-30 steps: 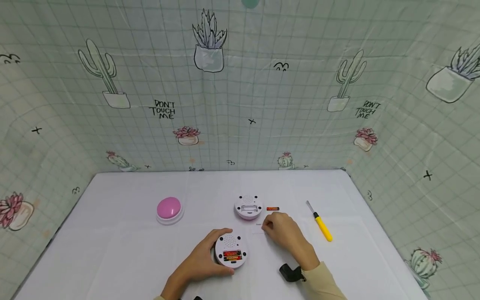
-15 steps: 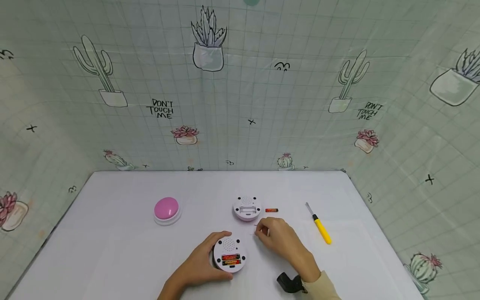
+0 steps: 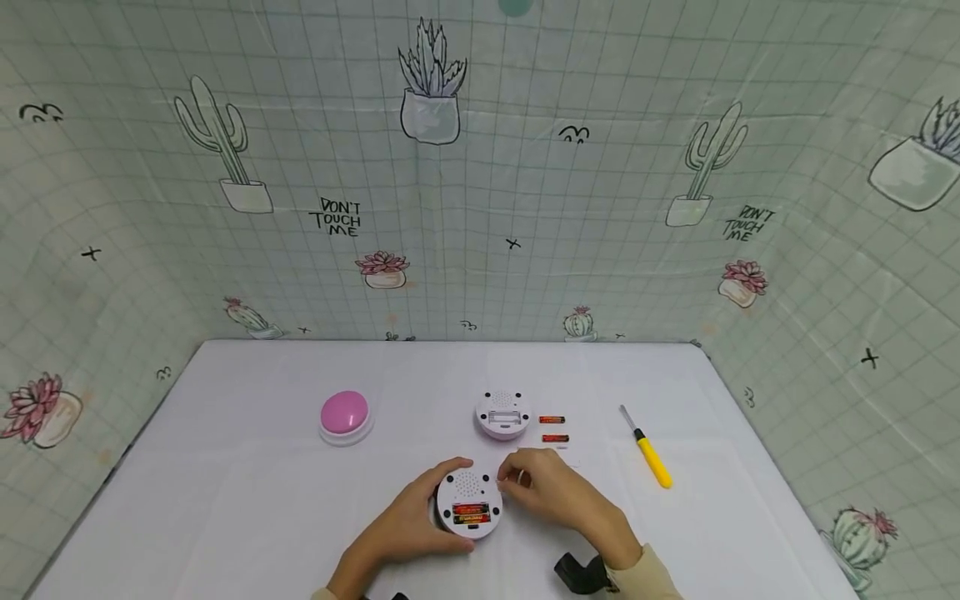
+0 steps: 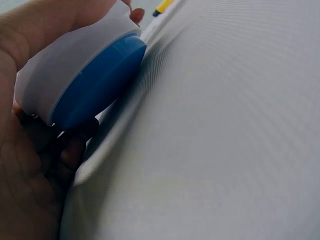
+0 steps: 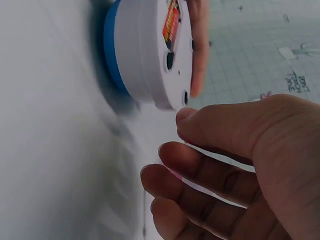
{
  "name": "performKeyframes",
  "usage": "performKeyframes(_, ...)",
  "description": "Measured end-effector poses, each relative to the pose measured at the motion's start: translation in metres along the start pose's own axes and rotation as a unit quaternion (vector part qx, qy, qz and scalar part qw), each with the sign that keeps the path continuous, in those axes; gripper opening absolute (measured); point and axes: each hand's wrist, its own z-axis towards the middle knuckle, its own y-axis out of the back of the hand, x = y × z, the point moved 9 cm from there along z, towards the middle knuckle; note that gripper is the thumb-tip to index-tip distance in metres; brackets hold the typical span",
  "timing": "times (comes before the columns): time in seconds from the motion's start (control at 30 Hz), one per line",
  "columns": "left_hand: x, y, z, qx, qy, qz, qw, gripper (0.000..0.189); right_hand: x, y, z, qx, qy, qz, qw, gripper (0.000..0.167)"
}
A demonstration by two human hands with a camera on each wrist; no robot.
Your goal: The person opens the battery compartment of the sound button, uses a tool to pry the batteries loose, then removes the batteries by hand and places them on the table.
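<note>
My left hand (image 3: pixel 412 521) grips a round white button device (image 3: pixel 467 482), turned base up, thumb and fingers around its side. Two red batteries (image 3: pixel 472 513) lie in its uncovered compartment. Its blue dome (image 4: pixel 100 82) faces down against the tabletop in the left wrist view. My right hand (image 3: pixel 558 492) is beside the device's right edge, fingers loosely curled. In the right wrist view, the thumb (image 5: pixel 215 125) and fingertips are apart, with nothing visible between them.
Behind stands a second upturned button device (image 3: pixel 502 414) with a vacant battery compartment. Two loose batteries, a rear one (image 3: pixel 552 420) and a front one (image 3: pixel 555 438), lie beside it. A yellow screwdriver (image 3: pixel 654 462) lies right; a pink-domed button (image 3: pixel 345 413) stands left.
My right hand has moved left and toward me, up to the device's edge, uncovering the second loose battery. My left hand keeps its grip on the device.
</note>
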Motion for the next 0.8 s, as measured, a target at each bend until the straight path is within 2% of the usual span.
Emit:
performKeyframes(0.2, 0.000, -0.006, -0.001, 0.003, 0.002, -0.007, 1.0000, 0.099, -0.023, 0.037, -0.012, -0.063, -0.032, -0.032, 0.9970, 0.004)
performKeyframes(0.33, 0.001, -0.008, -0.004, 0.001, 0.003, -0.005, 1.0000, 0.098, -0.046, 0.068, -0.027, -0.119, -0.072, -0.044, 0.9893, 0.005)
performKeyframes(0.53, 0.000, -0.009, -0.005, 0.001, 0.001, 0.002, 1.0000, 0.097, -0.074, 0.112, -0.053, -0.201, -0.126, -0.058, 0.9698, 0.008)
performKeyframes(0.8, 0.002, -0.004, -0.003, -0.004, 0.010, 0.005, 0.9999, 0.098, -0.095, 0.150, -0.082, -0.286, -0.150, -0.063, 0.9441, 0.026)
